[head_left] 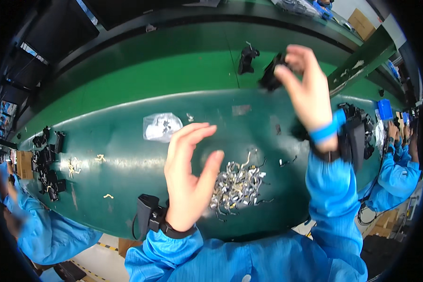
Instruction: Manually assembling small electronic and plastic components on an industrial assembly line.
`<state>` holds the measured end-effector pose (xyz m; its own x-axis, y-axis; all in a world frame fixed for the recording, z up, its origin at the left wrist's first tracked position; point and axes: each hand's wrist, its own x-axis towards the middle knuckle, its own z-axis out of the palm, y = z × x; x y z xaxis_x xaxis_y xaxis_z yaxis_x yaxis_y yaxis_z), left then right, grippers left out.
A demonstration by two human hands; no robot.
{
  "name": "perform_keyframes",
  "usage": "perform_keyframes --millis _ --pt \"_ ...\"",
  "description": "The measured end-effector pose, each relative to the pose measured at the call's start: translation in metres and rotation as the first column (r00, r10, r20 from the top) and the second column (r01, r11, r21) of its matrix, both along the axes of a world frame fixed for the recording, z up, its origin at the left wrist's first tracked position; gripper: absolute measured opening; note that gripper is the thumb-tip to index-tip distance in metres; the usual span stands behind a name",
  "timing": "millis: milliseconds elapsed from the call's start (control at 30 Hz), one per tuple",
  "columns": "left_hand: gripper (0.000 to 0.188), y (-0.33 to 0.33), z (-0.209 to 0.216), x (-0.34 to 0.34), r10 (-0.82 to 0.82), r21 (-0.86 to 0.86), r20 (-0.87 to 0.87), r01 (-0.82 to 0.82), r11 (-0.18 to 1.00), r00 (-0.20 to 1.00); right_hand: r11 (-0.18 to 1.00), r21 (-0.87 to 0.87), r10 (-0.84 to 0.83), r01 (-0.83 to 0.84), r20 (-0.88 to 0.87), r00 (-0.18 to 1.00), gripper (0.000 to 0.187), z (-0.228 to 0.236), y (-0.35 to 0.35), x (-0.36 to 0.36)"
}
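Observation:
My right hand [308,84] is stretched out to the far right of the green table, its thumb and fingers curled round a black plastic part [271,76] that looks blurred. A similar black part [247,60] stands upright just left of it. My left hand [189,174] hovers over the middle of the table with thumb and fingers apart, holding nothing. Beside its thumb lies a heap of small cable pieces [239,185] with white, black and yellow bits. Beyond its fingertips rests a clear plastic bag [162,127] with small dark and white pieces inside.
Black parts [47,164] crowd the table's left end, near pale yellowish cables [74,166]. More black parts [359,117] and a blue box [385,109] are at the right. A green post [362,66] rises at the far right. People in blue sleeves sit on both sides.

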<state>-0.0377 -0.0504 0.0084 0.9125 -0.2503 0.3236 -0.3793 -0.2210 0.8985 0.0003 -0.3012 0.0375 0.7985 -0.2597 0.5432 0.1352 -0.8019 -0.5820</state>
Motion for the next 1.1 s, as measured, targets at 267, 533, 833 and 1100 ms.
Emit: perform_keyframes --millis 267,533,833,1100 --pt "0.018 -0.006 -0.022 -0.003 -0.066 0.465 0.01 0.054 0.884 0.998 0.935 -0.304 -0.187 0.183 0.016 0.982 0.039 -0.074 -0.07 0.087" --pt "0.02 -0.009 -0.026 -0.001 -0.176 0.458 -0.038 0.173 0.872 0.984 0.873 -0.43 -0.078 0.228 0.339 0.938 0.032 -0.032 -0.052 0.048" --pt "0.02 -0.02 -0.017 -0.011 -0.293 0.454 0.005 0.259 0.853 0.956 0.943 -0.175 0.131 -0.281 -0.584 0.801 0.03 -0.025 -0.003 -0.122" --pt "0.023 -0.027 -0.022 -0.022 -0.314 0.318 -0.024 0.305 0.898 0.949 0.93 -0.11 0.243 -0.351 -0.534 0.81 0.024 -0.05 0.007 -0.125"
